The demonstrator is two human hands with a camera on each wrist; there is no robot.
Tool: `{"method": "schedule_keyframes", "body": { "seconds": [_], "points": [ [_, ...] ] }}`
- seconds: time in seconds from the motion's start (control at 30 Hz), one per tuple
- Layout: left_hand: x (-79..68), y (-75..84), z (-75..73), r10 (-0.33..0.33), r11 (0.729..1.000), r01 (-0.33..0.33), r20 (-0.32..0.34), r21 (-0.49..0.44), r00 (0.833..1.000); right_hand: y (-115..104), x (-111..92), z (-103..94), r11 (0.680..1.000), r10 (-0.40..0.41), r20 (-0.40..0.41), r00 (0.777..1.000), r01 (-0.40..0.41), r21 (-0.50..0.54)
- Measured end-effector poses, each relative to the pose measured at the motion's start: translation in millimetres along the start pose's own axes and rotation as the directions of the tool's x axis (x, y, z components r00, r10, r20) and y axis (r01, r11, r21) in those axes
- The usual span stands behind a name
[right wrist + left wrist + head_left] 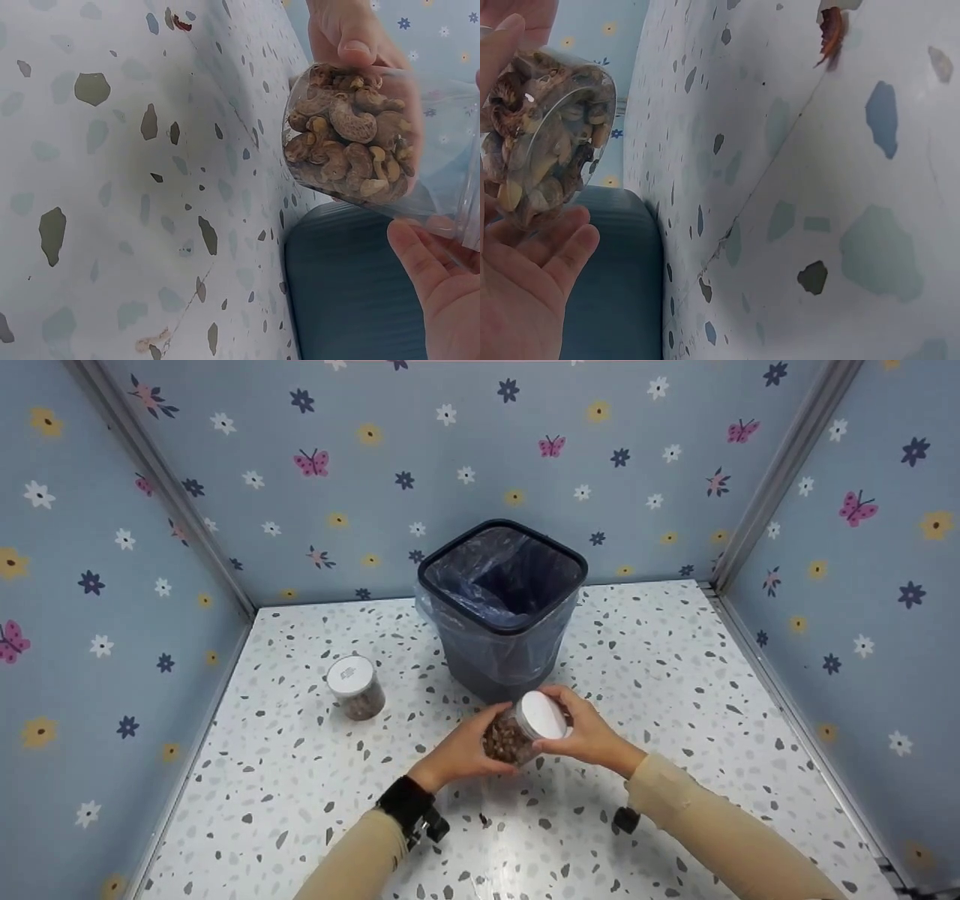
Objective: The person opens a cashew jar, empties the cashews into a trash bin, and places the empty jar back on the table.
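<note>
In the head view, my left hand [463, 751] grips the body of a clear jar [508, 739], which is tilted with its white lid [543, 715] up to the right. My right hand [590, 736] holds that lid, thumb and fingers on opposite sides of it. Whole cashews in brown skins [352, 135] show through the plastic in the right wrist view. The jar's round base [559, 150] faces the left wrist camera. The jar is held off the table, just in front of a bin [480, 669]. The lid is on the jar.
A second clear jar [361, 701], with a white lid and brown contents, stands upright on the left of the speckled table [300, 780]. A clear bag [480, 592] lines the bin, its mouth open. A small reddish-brown scrap [831, 36] lies on the table. Flowered panels [465, 450] enclose three sides.
</note>
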State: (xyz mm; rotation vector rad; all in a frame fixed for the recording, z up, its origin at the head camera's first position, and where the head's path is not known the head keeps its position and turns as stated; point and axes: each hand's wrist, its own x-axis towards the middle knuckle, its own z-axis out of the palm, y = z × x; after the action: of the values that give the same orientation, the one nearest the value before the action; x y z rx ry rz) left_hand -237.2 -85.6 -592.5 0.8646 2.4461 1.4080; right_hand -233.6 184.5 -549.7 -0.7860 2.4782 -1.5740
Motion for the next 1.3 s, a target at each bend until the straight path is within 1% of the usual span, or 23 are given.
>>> {"method": "schedule_keyframes", "body": {
  "seconds": [0.13,0.27,0.43,0.5,0.67,0.87,1.03,1.2,1.3],
  "points": [
    [0.3,-0.9,1.4,0.006,1.0,-0.006,0.008,-0.024,1.0,0,0,0.5,1.0,-0.02,-0.004,1.0,0.02,0.013],
    [0.7,-1.7,2.3,0.028,0.999,-0.028,0.007,-0.038,1.0,0,-1,1.0,0.999,-0.026,-0.007,1.0,0.026,0.023],
    [0.7,-1.2,3.0,0.047,0.999,-0.047,-0.009,-0.022,0.999,1,-1,1.5,0.999,-0.02,-0.002,1.0,0.02,0.035],
    [0.6,-0.9,3.3,0.051,0.999,-0.051,-0.017,-0.002,0.999,1,-1,1.4,0.999,-0.018,0.001,1.0,0.018,0.04],
    [-1.0,1.7,3.5,0.042,0.998,-0.041,-0.035,0.039,0.998,0,-1,1.2,0.999,-0.02,0.006,1.0,0.02,0.048],
    [-1.8,4.0,3.7,0.023,0.998,-0.021,-0.04,0.054,0.999,-2,0,0.2,0.999,-0.01,0.029,1.0,0.008,0.053],
    [-2.2,4.5,2.7,0.016,0.997,-0.013,-0.047,0.071,0.999,-4,0,-3.8,1.0,-0.007,0.061,0.998,0.006,0.013],
    [-3.1,4.1,0.1,0.017,0.996,-0.014,-0.039,0.092,0.999,-9,3,-8.1,0.998,0.001,0.088,0.996,0.005,-0.064],
    [-2.9,2.9,-1.5,0.014,0.993,-0.01,-0.036,0.12,0.999,-13,6,-9.4,0.994,0.005,0.099,0.995,0.005,-0.106]
  ]
}}
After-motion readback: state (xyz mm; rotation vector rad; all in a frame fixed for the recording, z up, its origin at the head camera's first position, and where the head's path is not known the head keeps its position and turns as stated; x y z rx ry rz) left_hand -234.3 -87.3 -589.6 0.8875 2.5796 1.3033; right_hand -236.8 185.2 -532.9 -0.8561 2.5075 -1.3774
